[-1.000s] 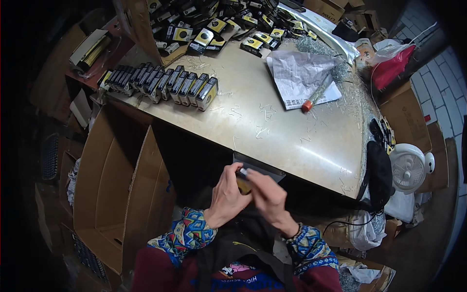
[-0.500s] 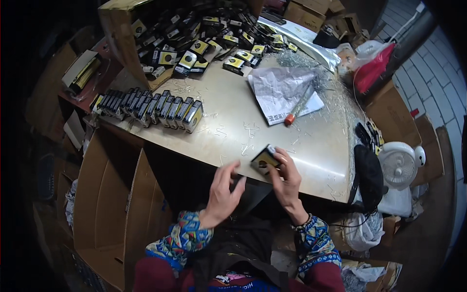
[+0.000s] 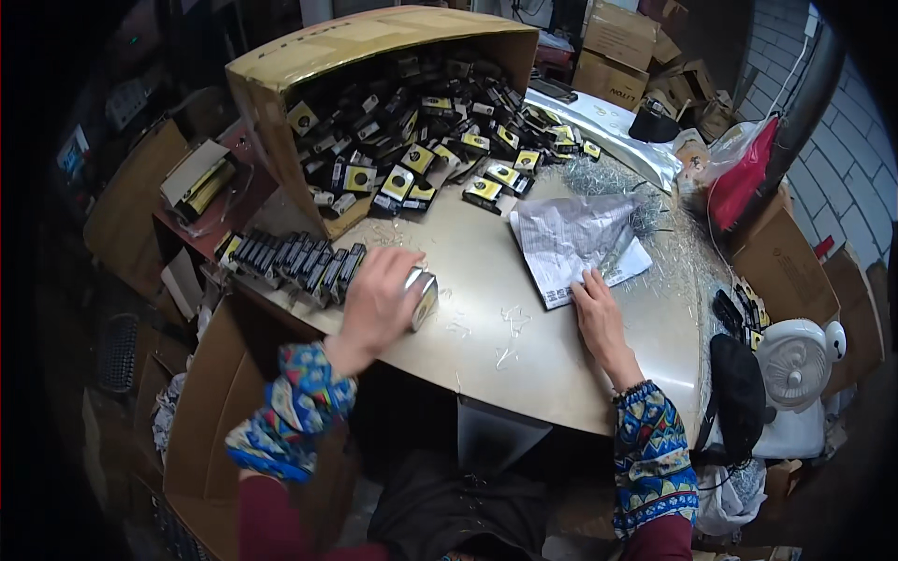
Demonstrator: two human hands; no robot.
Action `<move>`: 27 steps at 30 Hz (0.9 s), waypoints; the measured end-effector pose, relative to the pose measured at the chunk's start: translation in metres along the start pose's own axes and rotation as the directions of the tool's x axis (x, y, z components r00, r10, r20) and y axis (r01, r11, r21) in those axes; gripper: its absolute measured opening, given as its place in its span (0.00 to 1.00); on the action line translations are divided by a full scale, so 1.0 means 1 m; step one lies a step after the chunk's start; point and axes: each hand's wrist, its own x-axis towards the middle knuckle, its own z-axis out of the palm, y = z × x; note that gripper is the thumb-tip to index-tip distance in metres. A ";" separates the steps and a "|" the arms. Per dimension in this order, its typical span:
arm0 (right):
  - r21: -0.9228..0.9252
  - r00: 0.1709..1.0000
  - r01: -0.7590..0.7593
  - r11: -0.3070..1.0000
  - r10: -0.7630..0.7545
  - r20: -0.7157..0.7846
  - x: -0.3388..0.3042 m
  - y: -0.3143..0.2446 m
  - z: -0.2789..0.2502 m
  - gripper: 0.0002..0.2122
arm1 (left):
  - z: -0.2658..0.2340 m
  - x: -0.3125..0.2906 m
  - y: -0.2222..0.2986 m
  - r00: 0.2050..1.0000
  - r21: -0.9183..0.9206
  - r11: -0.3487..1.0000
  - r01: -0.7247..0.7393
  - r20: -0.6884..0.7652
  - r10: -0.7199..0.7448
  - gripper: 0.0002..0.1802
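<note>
Indoors, a right hand (image 3: 601, 318) bends its fingers at the crumpled paper's (image 3: 571, 238) edge, while a blurred left hand (image 3: 379, 294) curls beside a small box (image 3: 427, 303) at the row of boxes (image 3: 295, 264), both grips unclear; beyond, a carton (image 3: 374, 42) spills more.

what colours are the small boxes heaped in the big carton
The small boxes are black and yellow with some white, best in the head view.

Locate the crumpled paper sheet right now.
Head view, right of centre: the crumpled paper sheet lies on the tabletop by the right hand, with silvery wire bits heaped at its far side.
</note>
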 end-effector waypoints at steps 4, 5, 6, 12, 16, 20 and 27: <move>0.000 0.996 -0.035 0.999 0.035 -0.084 0.031 0.038 0.015 0.11 | 0.038 0.072 -0.091 0.945 0.240 0.955 -0.174 0.315 0.093 0.17; 0.166 1.000 -0.021 0.986 0.018 0.019 0.042 0.040 0.009 0.12 | 0.044 0.084 -0.114 0.907 0.356 0.898 -0.258 0.409 0.098 0.21; 0.278 0.990 -0.010 0.960 0.048 -0.129 0.045 0.036 0.022 0.12 | 0.046 0.087 -0.154 0.873 0.370 0.856 -0.360 0.458 0.169 0.24; -0.091 0.869 -0.468 0.879 0.439 -0.227 0.003 0.159 -0.004 0.19 | 0.078 0.149 -0.171 0.688 0.337 0.841 -0.424 0.723 0.058 0.31; -0.199 0.785 -0.601 0.774 0.618 0.032 0.003 0.193 -0.025 0.22 | 0.098 0.168 -0.164 0.665 0.205 0.942 -0.265 0.746 0.024 0.29; -0.133 0.796 -0.568 0.812 0.583 0.162 -0.003 0.153 -0.010 0.25 | 0.100 0.172 -0.165 0.637 0.161 0.983 -0.085 0.767 -0.070 0.35; -0.065 0.886 -0.384 0.921 0.388 0.256 -0.040 0.047 -0.014 0.23 | 0.091 0.160 -0.164 0.662 0.258 0.896 -0.362 0.748 0.052 0.29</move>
